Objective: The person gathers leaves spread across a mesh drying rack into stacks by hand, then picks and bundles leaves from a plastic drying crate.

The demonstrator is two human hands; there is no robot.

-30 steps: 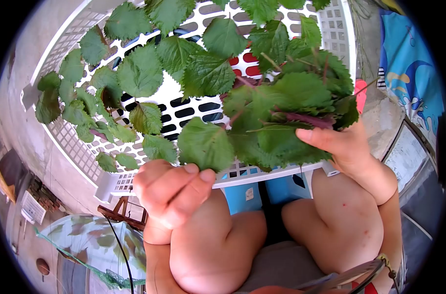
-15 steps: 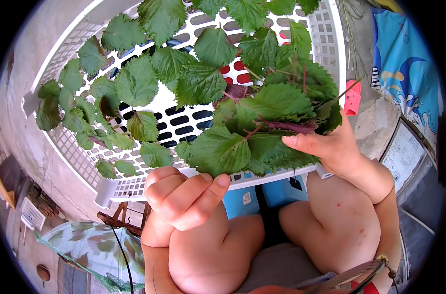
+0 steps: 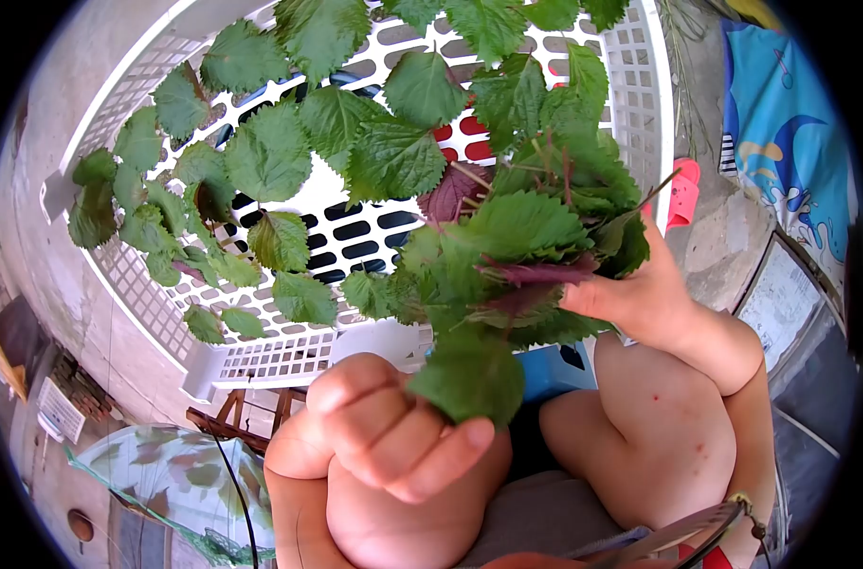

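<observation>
"Leaves first: what lies at the left?"

"Small, serrated green leaves [image 3: 147,228], against the left side of a white plastic basket with slotted holes [image 3: 319,183]. Broad, veined green leaves [image 3: 270,152] spread to their right over its floor."

"And the left hand [image 3: 384,427]?"

"In front of the basket's near rim, curled, pinching one dark green, toothed leaf [image 3: 469,379] at its edge."

"Is that leaf touching the thick bundle of green and purple leaves [image 3: 526,232]?"

"I can't tell; they overlap in view."

"Who has the bundle?"

"The right hand [image 3: 644,289], gripping it over the basket's near right part, thumb across the top, other fingers mostly hidden."

"Farther right?"

"A coral-pink slipper with holes [image 3: 682,194] just outside the basket, then a blue printed cloth [image 3: 768,90]."
</observation>
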